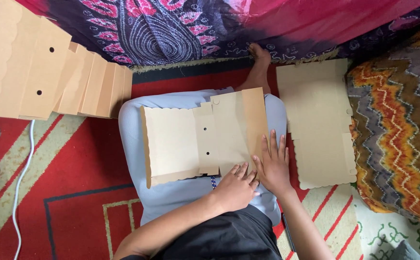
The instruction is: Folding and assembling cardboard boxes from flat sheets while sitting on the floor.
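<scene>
We sit cross-legged on a red patterned rug [75, 212], a flat cardboard box blank [205, 137] spread across our lap, and the step in hand looks to be creasing its flaps. On the blank's near right corner the left hand [236, 188] lies with fingers loosely curled, pressing the card and gripping nothing. Touching it on the right, the right hand [273, 166] rests palm down, fingers fanned wide and flat along the blank's right panel, also holding nothing. The blank's left panel, scalloped at its edge, already tilts up a little; its middle strip shows small punched holes. Right of the blank, on the rug, a second blank [318, 120] lies unfolded. Far to the blank's left a row of folded boxes [51, 72] stands on edge. Beyond the blank hangs a purple and pink cloth [195, 29], with our bare foot [259, 55] just before it; at the far right sits a zigzag cushion [398, 135]. In our judgement the next move calls for firm, even pressure along the score line, so the right panel bends cleanly without buckling.
</scene>
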